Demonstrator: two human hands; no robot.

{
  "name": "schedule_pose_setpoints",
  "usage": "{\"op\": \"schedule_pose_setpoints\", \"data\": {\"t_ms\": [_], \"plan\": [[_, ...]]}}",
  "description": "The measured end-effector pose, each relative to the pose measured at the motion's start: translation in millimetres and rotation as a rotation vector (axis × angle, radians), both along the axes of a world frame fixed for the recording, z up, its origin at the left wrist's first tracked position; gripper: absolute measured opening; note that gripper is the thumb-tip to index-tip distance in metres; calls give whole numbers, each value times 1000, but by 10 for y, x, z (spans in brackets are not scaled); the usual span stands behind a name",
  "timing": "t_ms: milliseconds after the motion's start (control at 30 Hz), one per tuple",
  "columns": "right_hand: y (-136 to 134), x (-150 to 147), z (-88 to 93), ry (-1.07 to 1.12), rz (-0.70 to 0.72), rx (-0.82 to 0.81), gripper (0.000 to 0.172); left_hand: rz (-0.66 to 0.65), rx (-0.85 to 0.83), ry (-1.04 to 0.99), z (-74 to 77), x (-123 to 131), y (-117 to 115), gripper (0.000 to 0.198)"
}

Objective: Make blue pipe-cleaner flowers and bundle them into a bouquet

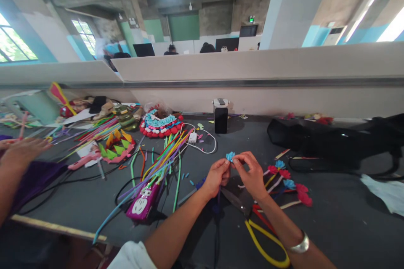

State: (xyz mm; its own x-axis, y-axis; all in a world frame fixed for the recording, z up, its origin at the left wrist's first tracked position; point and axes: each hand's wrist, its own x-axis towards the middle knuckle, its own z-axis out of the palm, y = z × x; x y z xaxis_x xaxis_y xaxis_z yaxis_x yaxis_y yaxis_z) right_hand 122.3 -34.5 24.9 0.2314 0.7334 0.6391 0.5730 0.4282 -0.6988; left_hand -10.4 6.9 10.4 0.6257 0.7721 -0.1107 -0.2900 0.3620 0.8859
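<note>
My left hand (pixel 217 175) and my right hand (pixel 251 172) meet above the dark table (pixel 331 218), both pinching a small blue pipe-cleaner flower (pixel 230 156) at fingertip level. A dark stem hangs down from the left hand. Beneath the hands lie scissors with yellow handles (pixel 252 218). Just right of my right hand rests a bunch of finished red and blue flowers on stems (pixel 288 185). A silver bangle (pixel 299 246) circles my right wrist.
A spread of coloured pipe cleaners (pixel 158 155) lies to the left with a pink power strip (pixel 142 206). A red, white and blue beaded wreath (pixel 160 124), a black box with a charger (pixel 221 117) and a black bag (pixel 331 138) sit further back. Another person's hand (pixel 19 155) reaches in at the left.
</note>
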Motion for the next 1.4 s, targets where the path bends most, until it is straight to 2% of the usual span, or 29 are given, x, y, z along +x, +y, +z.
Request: {"op": "schedule_pose_setpoints", "data": {"t_ms": [267, 467, 733, 1100, 1400], "plan": [[-23, 29, 46, 61, 47, -30, 15, -17, 17, -14, -48, 24, -4, 34], [-25, 42, 73, 87, 64, -51, 20, -41, 17, 3, -20, 20, -14, 34], [-21, 30, 42, 50, 10, -28, 13, 39, -2, -49, -3, 16, -7, 32], [22, 24, -45, 112, -2, -84, 15, -88, -155, -233, -27, -58, 98, 27], [8, 15, -21, 96, 9, -80, 14, -136, -162, -180, -16, -44, 72, 27]]}}
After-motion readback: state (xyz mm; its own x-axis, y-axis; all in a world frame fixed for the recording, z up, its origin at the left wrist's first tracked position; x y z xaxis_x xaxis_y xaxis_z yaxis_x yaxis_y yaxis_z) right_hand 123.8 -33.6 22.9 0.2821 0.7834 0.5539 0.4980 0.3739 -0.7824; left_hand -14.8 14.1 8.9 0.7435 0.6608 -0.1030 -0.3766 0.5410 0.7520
